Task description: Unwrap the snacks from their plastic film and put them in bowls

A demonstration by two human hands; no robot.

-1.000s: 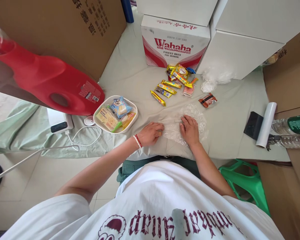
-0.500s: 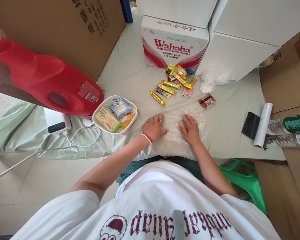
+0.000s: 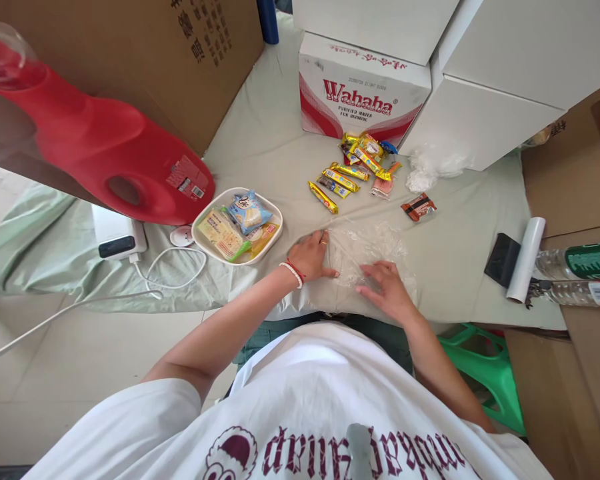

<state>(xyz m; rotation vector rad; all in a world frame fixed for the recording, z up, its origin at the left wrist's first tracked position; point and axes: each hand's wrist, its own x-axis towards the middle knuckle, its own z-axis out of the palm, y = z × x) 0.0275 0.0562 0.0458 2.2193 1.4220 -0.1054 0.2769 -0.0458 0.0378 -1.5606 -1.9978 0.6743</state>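
Observation:
A clear crumpled plastic bag (image 3: pixel 367 250) lies flat on the pale green cloth (image 3: pixel 270 153) in front of me. My left hand (image 3: pixel 313 257) rests on the bag's left edge, fingers stretched out flat. My right hand (image 3: pixel 390 290) lies on the bag's near right part, fingers spread. Neither hand grips anything. Beyond the bag lie several yellow snack bars (image 3: pixel 347 173) and a brown-wrapped snack (image 3: pixel 418 207). A white dish (image 3: pixel 275 217) holding wrapped snacks sits to the left.
A big red jug (image 3: pixel 105 150) lies at the left by a white power bank (image 3: pixel 115 237) and cable. A Wahaha carton (image 3: pixel 360 93), white boxes (image 3: pixel 485 110) and cardboard boxes ring the cloth. A white roll (image 3: pixel 525 260), bottles (image 3: pixel 577 270) and a green stool (image 3: pixel 485 373) stand at the right.
My left hand slid forward onto the bag's left edge and opened flat. My right hand drew back toward me along the bag. The view shifted slightly.

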